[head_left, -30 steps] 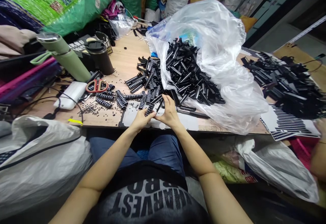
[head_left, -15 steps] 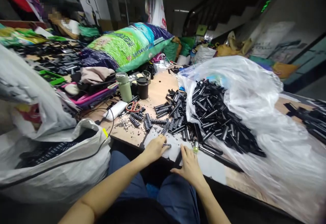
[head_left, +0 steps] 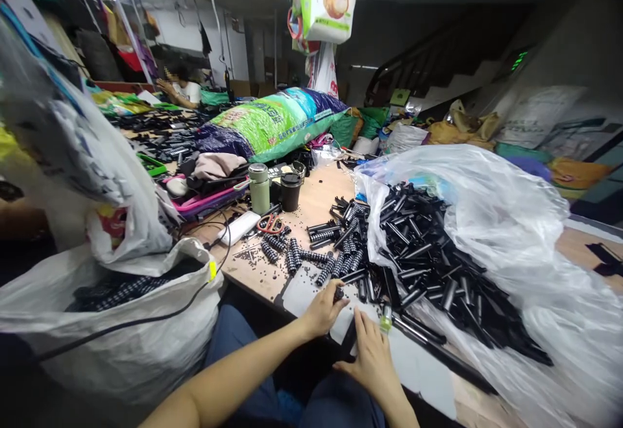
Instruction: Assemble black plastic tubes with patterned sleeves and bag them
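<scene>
- Rollers point(head_left: 294, 256) patterned in black and white lie loose just beyond the left hand point(head_left: 324, 308), presumably for easy reach.
- The left hand curls narrowly around a small dark piece point(head_left: 338, 294), seemingly to steady it.
- The right hand point(head_left: 370, 350), thumb apart from extended fingers, touches a dark strip point(head_left: 349, 337); whether it grips, I cannot tell.
- A white sheet point(head_left: 302, 292) beneath likely protects the surface point(head_left: 324, 188).
- Black tubes point(head_left: 418, 253) spill from a clear plastic bag point(head_left: 511, 207), which probably contains the pile.

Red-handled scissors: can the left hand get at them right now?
Probably: the scissors' handles show uncovered. But dotted black pieces lie between, and the left hand seems to hold a dark piece.
</scene>
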The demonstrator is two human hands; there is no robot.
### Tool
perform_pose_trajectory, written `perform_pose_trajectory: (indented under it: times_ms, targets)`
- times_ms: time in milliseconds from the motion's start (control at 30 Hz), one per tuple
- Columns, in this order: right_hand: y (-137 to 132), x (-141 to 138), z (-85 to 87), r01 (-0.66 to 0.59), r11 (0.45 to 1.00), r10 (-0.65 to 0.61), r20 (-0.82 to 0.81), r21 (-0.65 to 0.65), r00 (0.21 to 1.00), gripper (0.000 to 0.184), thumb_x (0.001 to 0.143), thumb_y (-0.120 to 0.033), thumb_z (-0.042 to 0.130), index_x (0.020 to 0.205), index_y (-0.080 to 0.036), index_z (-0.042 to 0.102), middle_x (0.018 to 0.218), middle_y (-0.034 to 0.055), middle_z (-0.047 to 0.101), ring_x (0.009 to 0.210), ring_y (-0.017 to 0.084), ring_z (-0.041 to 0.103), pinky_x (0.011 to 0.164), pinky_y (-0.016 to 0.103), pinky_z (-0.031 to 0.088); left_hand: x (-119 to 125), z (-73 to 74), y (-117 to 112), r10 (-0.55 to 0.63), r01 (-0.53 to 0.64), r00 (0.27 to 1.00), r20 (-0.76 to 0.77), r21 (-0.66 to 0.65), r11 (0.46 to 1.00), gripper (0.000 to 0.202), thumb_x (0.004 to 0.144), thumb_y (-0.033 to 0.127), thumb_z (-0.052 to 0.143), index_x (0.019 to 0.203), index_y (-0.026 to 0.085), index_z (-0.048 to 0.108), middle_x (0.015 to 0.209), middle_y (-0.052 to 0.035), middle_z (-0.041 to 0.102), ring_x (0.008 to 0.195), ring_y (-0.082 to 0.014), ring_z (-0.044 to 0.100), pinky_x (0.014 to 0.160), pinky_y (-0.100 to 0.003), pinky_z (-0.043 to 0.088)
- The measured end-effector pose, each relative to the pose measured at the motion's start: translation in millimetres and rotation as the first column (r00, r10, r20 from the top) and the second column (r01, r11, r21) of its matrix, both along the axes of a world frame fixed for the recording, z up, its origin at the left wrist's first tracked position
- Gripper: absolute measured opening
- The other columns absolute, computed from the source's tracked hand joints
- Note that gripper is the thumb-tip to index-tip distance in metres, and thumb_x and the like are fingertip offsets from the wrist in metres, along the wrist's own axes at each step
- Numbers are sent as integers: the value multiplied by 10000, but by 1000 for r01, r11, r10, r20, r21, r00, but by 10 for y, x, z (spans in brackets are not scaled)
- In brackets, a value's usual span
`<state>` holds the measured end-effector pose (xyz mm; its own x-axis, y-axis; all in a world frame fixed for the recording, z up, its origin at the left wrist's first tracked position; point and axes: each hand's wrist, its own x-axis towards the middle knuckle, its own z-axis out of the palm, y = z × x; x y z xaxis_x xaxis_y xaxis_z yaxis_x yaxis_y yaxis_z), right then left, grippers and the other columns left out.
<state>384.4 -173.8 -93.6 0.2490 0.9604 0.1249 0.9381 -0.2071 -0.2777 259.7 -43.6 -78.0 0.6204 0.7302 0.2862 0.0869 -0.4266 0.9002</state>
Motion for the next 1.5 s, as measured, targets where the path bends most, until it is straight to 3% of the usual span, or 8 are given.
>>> perform_pose_trajectory:
  times_ms: [133, 233, 433, 600, 733, 867, 1133, 1500]
  targets:
    - [8, 31, -89, 18, 999, -17, -19, 43, 1000, 1102, 520, -341, 785, 1467, -192, 242, 1377, 177, 493, 1283, 396, 456, 1044, 548, 356, 58, -38, -6, 64, -44, 994, 91, -210, 977, 366, 936, 495, 407, 1143, 211, 508, 772, -21, 562, 676, -171, 557, 708, -313, 457]
    - [-2, 79, -101, 3, 997, 0, -49, 72, 999, 1077, 532, -342, 791, 1455, -202, 254, 1363, 175, 498, 1276, 399, 463, 1035, 558, 372, 129, -4, 25, 108, -45, 980, 167, -340, 939, 419, 905, 559, 437, 1084, 196, 544, 681, 12, 507, 545, -129, 477, 573, -266, 409]
    - [-9, 175, 252, -75, 929, 133, -138, 362, 982, 1037, 664, -465, 754, 1476, -207, 165, 1429, 191, 398, 1322, 372, 415, 1026, 540, 424, 133, 243, 24, 69, 92, 966, 250, -579, 810, 669, 763, 705, 534, 1093, 126, 595, 462, 73, 388, 354, -81, 310, 381, -212, 237]
    - [90, 61, 525, -149, 894, 219, -123, 424, 968, 1057, 664, -517, 755, 1485, -218, 161, 1429, 183, 403, 1318, 380, 417, 1035, 545, 425, 111, 353, -91, 29, 161, 970, 243, -722, 673, 578, 794, 599, 524, 1133, 141, 619, 451, 64, 417, 328, -80, 304, 357, -205, 220]
    - [169, -54, 498, -217, 898, 279, -113, 384, 954, 1052, 673, -437, 764, 1488, -230, 132, 1449, 179, 383, 1335, 371, 410, 1067, 536, 407, 168, 348, -152, 86, 208, 945, 316, -782, 588, 420, 728, 529, 582, 868, 136, 633, 555, 2, 521, 431, -124, 488, 420, -238, 393]
    - [184, -62, 487, -215, 914, 283, -160, 344, 946, 1041, 672, -357, 767, 1484, -225, 129, 1450, 173, 387, 1334, 355, 422, 1067, 515, 415, 197, 409, -146, 45, 240, 955, 292, -855, 460, 448, 671, 584, 585, 794, 156, 536, 507, 16, 488, 367, -171, 509, 353, -271, 421]
    - [237, -10, 622, -225, 907, 316, -219, 357, 923, 1019, 686, -422, 763, 1481, -212, 161, 1462, 175, 377, 1346, 349, 404, 1074, 510, 403, 211, 538, -131, 19, 282, 944, 330, -833, 476, 405, 793, 545, 501, 786, 141, 531, 484, 14, 469, 347, -167, 516, 322, -243, 411]
    - [231, 12, 476, -156, 925, 269, -307, 345, 913, 997, 649, -385, 752, 1470, -237, 208, 1444, 155, 405, 1279, 354, 475, 1045, 516, 416, 212, 651, -195, 31, 156, 980, 195, -863, 481, 402, 838, 537, 443, 771, 147, 514, 466, 16, 455, 316, -162, 493, 315, -231, 390]
